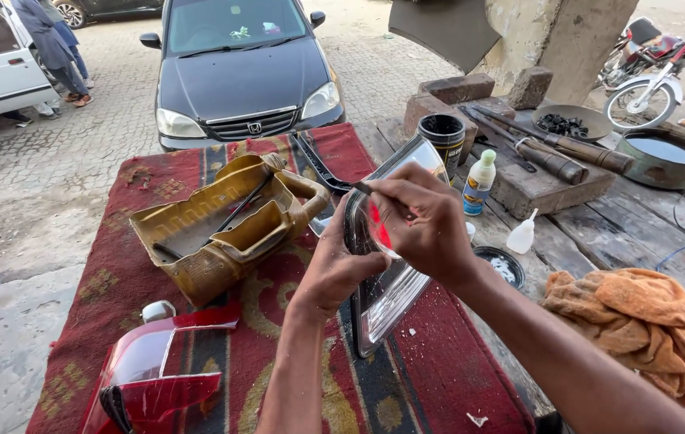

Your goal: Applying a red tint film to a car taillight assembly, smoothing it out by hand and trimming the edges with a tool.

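while our left hand (334, 269) clasps the clear lamp lens (386, 297) upright on the red rug (278, 370), our right hand (427, 225) pinches a thin tool (361, 188) at its edge; a slip could scratch it.

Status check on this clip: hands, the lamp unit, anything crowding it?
Left hand grips clear car lamp unit, upright on red patterned rug. Right hand holds thin dark tool at its rim. Yellow plastic housing alongside, apart.
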